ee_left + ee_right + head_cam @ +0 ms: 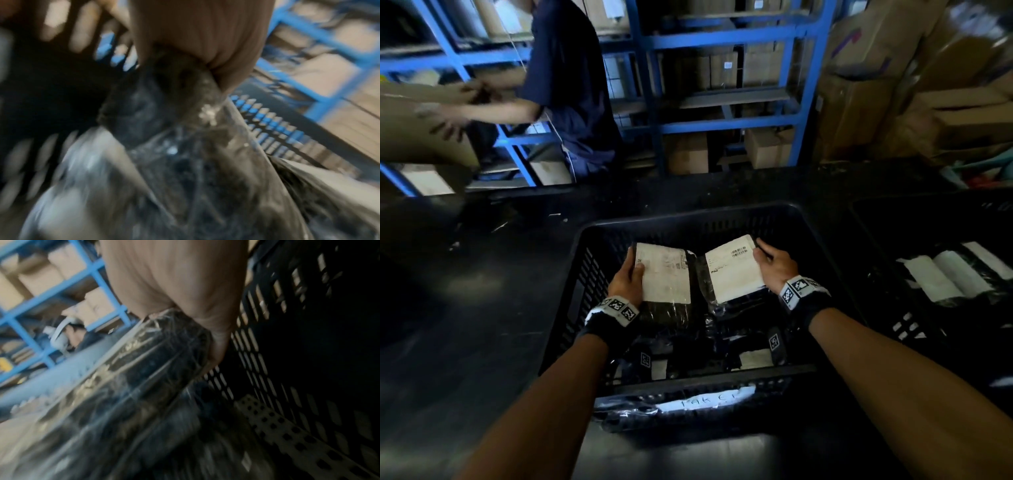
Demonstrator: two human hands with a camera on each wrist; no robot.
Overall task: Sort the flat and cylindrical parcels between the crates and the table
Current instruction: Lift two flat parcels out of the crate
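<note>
Both hands are down inside a black slatted crate (599, 236) on the dark table. My left hand (627, 279) grips the left edge of a flat black parcel with a white label (666, 277). My right hand (774, 263) grips the right edge of a second flat black parcel with a white label (732, 270). The two parcels are side by side, held a little above more dark parcels (753, 358) in the crate. Both wrist views are blurred: the left hand (197, 47) pinches crinkled dark plastic (164, 104), and the right hand (185, 288) holds a shiny wrapped parcel (152, 363).
A second black crate (876, 219) at the right holds white rolled parcels (959, 274). Another person (571, 85) stands beyond the table's far left, handling a cardboard box (417, 123). Blue shelving (722, 78) with cartons lines the back. Stacked boxes (928, 85) stand at the right.
</note>
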